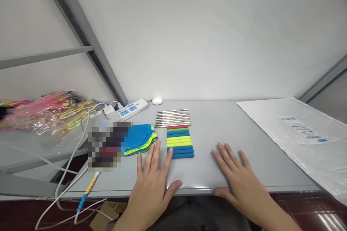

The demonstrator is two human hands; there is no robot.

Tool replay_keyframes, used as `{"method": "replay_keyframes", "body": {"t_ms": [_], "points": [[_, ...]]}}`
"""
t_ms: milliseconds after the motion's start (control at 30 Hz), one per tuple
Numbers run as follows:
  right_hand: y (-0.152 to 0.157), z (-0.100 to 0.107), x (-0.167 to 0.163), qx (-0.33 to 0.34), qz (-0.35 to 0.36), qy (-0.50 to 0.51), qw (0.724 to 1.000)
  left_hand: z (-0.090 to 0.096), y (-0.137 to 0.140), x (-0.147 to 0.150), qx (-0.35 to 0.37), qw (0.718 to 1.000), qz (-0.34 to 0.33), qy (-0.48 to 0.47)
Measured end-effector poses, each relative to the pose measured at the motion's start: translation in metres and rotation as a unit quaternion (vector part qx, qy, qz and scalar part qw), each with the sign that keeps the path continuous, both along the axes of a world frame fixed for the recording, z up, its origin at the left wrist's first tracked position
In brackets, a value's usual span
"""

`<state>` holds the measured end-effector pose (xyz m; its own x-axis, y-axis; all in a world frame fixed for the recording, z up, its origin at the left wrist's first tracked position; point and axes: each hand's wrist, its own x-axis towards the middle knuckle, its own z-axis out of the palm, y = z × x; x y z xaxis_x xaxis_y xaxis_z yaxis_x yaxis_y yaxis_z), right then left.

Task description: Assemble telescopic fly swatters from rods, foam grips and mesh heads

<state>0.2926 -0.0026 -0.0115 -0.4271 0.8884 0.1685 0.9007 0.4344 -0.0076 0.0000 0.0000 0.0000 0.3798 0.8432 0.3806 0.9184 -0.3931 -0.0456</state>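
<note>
Both hands lie flat and palm down on the grey worktop (pixel 217 130) near its front edge, fingers spread wide and holding nothing. The left hand (pixel 153 180) rests with its fingertips just short of a row of coloured handle sleeves (pixel 179 142), its index and middle fingers reaching up beside the lower left corner of that row. The sleeves lie side by side in a neat block: red at the far end, then green, blue, several yellow-green ones, and blue again nearest the person. Directly behind them, touching or nearly touching the red one, sits a row of bare metal rods (pixel 172 118), laid parallel. To the left of the sleeves a fanned stack of fly-swatter heads (pixel 139 138) lies on the worktop, a blue mesh one on top with yellow-green and orange edges showing beneath; the left fingertips are just beside its near edge. The right hand (pixel 238 178) rests well apart from these things on bare worktop, to the right of the sleeves. At the back stand a white power strip (pixel 127 109) with blue sockets and a small white round object (pixel 157 101). White cables (pixel 73 162) trail off the left edge. Farther left lies a heap of pink and yellow items in clear bags (pixel 40 112), and at the right a large white plastic sheet with a label (pixel 303 130).
</note>
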Motion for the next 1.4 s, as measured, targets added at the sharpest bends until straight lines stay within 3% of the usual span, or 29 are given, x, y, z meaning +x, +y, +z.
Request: {"method": "replay_keyframes", "body": {"t_ms": [467,767,1033,1400], "points": [[-0.004,-0.001,-0.002,-0.025,0.033,-0.018,0.999,0.005,0.006,-0.01,-0.09,0.995,-0.033,-0.004],[-0.003,-0.006,0.0,0.002,0.044,-0.013,0.999,-0.006,0.007,-0.01,-0.105,0.994,0.01,-0.032],[-0.005,-0.008,0.004,-0.011,0.05,-0.016,0.999,-0.003,0.005,-0.006,-0.14,0.989,0.034,-0.018],[0.052,0.0,-0.032,-0.072,-0.04,0.002,0.997,0.005,0.011,-0.005,-0.164,0.985,0.034,-0.04]]}}
